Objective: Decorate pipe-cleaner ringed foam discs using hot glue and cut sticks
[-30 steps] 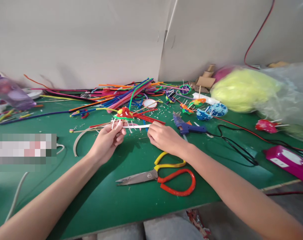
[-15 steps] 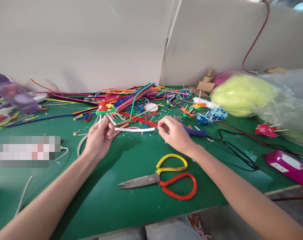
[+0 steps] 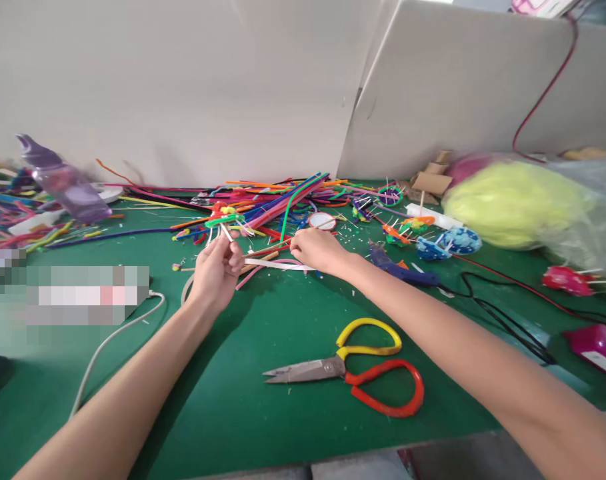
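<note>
My left hand [image 3: 217,270] is closed on a small pipe-cleaner figure [image 3: 225,217] in red, yellow and green. White stems hang from it between my fingers. My right hand [image 3: 320,250] is bent down over the near edge of a pipe-cleaner pile [image 3: 283,200], its fingers curled. The fingertips are partly hidden, and I cannot make out what is in them. A white strip [image 3: 275,265] runs between the two hands, its right end just below my right hand. Nearer to me lie scissors [image 3: 327,368] with one yellow and one red handle.
A purple bottle [image 3: 70,190] stands tilted at back left. Right of my right hand lie a blue glue gun [image 3: 407,270], several finished-looking pieces [image 3: 435,245], and a bag of yellow material [image 3: 513,200]. A magenta power strip [image 3: 597,350] and black cords lie at far right.
My right hand has moved left and away from me, over the strip's right end toward the pile. The left hand keeps its hold on the figure. The view has turned slightly left.
</note>
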`<state>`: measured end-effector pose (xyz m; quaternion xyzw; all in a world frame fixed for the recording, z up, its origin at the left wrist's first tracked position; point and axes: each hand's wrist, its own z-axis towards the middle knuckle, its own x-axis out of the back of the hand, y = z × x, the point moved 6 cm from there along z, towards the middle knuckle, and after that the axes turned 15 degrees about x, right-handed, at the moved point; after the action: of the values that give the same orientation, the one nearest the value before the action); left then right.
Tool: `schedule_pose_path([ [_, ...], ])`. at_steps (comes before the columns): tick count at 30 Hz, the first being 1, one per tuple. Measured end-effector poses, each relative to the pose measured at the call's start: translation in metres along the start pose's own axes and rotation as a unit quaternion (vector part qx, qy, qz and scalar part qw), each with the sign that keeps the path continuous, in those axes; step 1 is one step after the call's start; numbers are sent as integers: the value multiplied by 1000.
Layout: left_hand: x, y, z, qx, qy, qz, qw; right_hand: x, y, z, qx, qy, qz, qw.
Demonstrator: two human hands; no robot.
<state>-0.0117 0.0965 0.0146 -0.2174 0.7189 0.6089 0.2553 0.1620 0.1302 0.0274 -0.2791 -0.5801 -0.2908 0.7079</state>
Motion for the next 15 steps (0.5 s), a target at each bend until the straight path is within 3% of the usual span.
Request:
schedule_pose_path([
  [8,-1,-3,0,0,-1,3,1000,-5,-9,21,-22,-69,-9,997],
  [15,-5,-4,-1,10,-15,13,1000,19,15,-6,-45,-144,132,980],
])
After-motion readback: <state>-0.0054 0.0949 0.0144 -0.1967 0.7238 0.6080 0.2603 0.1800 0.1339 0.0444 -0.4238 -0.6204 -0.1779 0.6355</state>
